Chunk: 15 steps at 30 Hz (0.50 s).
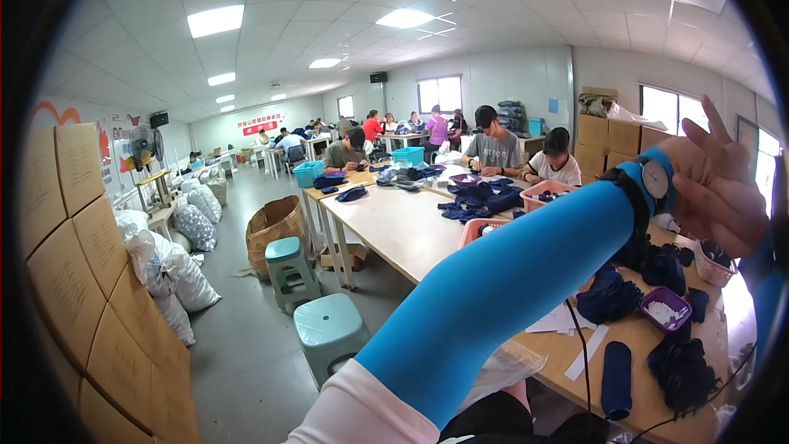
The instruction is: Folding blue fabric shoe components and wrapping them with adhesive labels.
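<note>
Left hand (715, 193) raised clear of table (567, 349), some fingers extended, others curled, nothing visibly gripped. Right hand: can't tell, only sleeve (769, 300) shows. Navy fabric roll (616, 380) near front edge; purple basket (664, 327) presumably corrals loose white pieces (667, 307).

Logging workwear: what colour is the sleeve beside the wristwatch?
Bright blue sleeve, best seen in the head view.

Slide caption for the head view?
Raised left hand and blue-sleeved forearm above a pale wooden table with navy cloth pieces, purple plastic basket.
</note>
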Tool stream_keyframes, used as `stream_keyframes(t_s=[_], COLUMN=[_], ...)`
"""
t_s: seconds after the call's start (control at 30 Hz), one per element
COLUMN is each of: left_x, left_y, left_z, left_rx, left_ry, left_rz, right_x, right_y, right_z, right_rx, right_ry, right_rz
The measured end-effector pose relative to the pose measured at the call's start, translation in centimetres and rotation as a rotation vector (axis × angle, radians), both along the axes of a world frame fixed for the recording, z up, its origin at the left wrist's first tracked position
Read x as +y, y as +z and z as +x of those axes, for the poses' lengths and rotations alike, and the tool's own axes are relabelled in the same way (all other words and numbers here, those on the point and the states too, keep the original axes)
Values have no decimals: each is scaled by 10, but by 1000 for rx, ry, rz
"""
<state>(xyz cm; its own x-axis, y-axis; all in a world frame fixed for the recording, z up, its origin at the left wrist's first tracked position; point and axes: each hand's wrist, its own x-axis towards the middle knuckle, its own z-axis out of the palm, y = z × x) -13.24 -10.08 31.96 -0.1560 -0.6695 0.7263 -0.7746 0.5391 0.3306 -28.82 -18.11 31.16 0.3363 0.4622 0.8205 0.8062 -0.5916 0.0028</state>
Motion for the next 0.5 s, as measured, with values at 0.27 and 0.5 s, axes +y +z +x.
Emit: stream_keyframes(t_s=[0.27,0.5], left_x=[18,15], left_y=[61,94], left_z=[-23,-23], left_rx=[199,400], left_ry=[-155,-226], left_rz=[127,155], right_x=[-43,-45], right_y=[29,76], right_z=[9,9], right_rx=[57,-819], right_ry=[-132,-338], right_rz=[97,-468])
